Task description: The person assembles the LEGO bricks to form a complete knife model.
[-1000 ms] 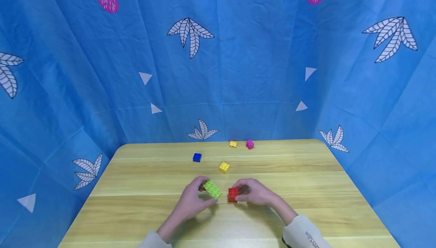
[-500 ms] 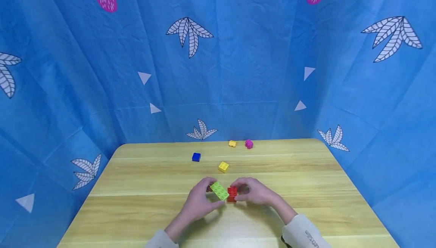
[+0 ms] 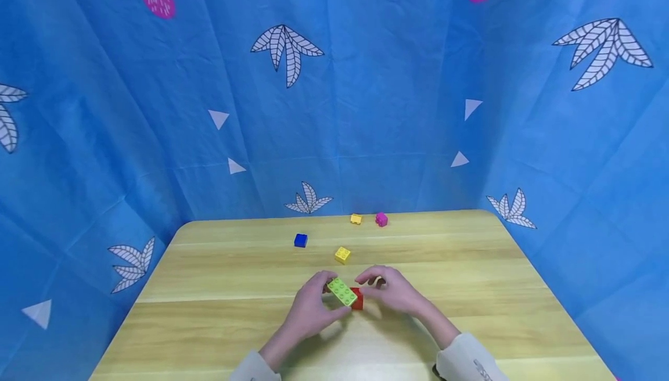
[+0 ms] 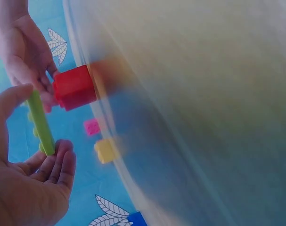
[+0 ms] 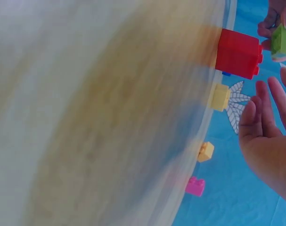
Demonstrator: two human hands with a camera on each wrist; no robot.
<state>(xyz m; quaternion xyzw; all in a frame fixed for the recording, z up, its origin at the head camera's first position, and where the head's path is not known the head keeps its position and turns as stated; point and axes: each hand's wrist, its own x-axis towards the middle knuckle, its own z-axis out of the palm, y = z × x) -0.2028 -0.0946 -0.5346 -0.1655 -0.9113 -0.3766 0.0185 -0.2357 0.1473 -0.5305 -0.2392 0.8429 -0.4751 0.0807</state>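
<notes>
My left hand (image 3: pixel 313 306) pinches a long lime-green brick (image 3: pixel 342 291) by its ends, studs up, thumb at the near end. Below and partly behind it, a red brick (image 3: pixel 358 299) stands on the table. The left wrist view shows the green brick (image 4: pixel 40 122) held above the level of the red brick (image 4: pixel 76 87), with a gap between them. My right hand (image 3: pixel 393 292) is just right of the red brick, holding nothing; in the right wrist view its fingers are spread and apart from the red brick (image 5: pixel 238 53).
Beyond the hands on the wooden table (image 3: pixel 219 311) lie a yellow brick (image 3: pixel 342 254), a blue brick (image 3: pixel 300 240), a small orange-yellow brick (image 3: pixel 356 219) and a magenta brick (image 3: pixel 381 219). A blue patterned cloth (image 3: pixel 387 90) hangs behind the table.
My left hand has carried the green brick rightward until it partly covers the red brick in the head view. My right hand has let go of the red brick and risen slightly.
</notes>
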